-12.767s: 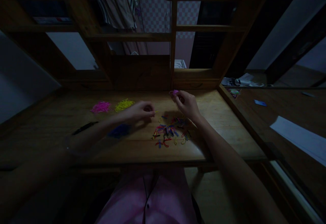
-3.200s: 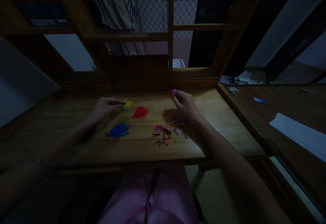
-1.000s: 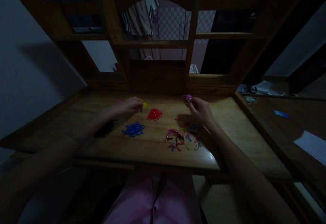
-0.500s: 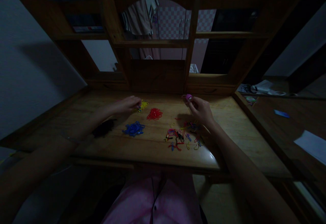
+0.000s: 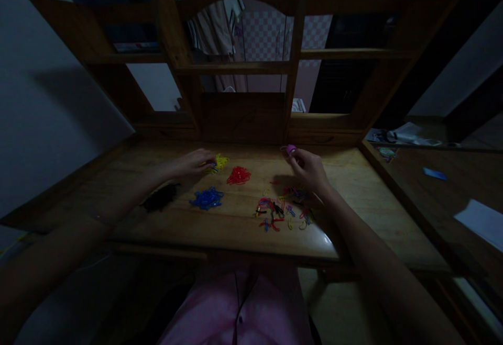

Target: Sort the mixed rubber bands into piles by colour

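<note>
Over the last half second the left hand [image 5: 192, 163] has hardly moved: it stays at the near edge of the yellow pile [image 5: 220, 161], fingertips drawn close together, though I cannot tell whether they grip a band. The right hand [image 5: 309, 169] still hovers over the mixed heap [image 5: 281, 210] with a few pink bands [image 5: 291, 149] pinched at its fingertips. Red pile [image 5: 238, 176], blue pile [image 5: 206, 198] and black pile [image 5: 159, 198] lie apart on the wooden desk [image 5: 353, 177], under a shelved hutch [image 5: 236, 67] in a dim room, with a pale wall [image 5: 39, 99] left and paper [image 5: 479, 222] right.
</note>
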{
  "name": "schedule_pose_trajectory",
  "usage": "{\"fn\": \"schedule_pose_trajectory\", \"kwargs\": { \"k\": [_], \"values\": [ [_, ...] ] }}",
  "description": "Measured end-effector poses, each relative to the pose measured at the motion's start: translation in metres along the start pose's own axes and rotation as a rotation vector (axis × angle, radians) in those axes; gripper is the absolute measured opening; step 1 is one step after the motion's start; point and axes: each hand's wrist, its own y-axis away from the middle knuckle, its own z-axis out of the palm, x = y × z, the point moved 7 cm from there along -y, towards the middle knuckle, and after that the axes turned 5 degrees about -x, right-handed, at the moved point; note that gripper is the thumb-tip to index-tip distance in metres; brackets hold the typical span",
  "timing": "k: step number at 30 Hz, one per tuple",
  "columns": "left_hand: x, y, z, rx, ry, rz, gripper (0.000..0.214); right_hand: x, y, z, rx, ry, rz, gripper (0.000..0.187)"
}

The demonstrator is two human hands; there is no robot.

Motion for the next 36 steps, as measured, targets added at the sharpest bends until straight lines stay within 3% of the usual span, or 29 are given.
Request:
{"fn": "schedule_pose_trajectory", "kwargs": {
  "k": [6, 11, 14, 25, 32, 36],
  "values": [
    [0.0, 0.003, -0.009, 0.064, 0.09, -0.05, 0.029, -0.001, 0.0, 0.001, -0.007, -0.014, 0.001, 0.024],
    [-0.01, 0.007, -0.006, 0.042, 0.489, -0.209, 0.038, -0.001, 0.0, 0.001, 0.001, -0.004, 0.002, 0.024],
    [-0.016, 0.008, -0.007, 0.096, 0.608, -0.258, 0.041, -0.001, 0.0, 0.001, -0.003, -0.011, 0.001, 0.025],
    [-0.021, 0.012, -0.012, 0.14, 0.272, -0.234, 0.034, -0.001, 0.0, 0.001, -0.012, -0.011, 0.003, 0.022],
    [-0.011, 0.027, -0.055, 0.446, 0.079, -0.212, 0.036, -0.001, 0.0, 0.001, -0.009, -0.007, -0.002, 0.024],
    [0.005, 0.034, -0.063, 0.448, 0.124, -0.171, 0.034, -0.001, 0.0, 0.001, -0.012, -0.012, -0.003, 0.024]
  ]
}}
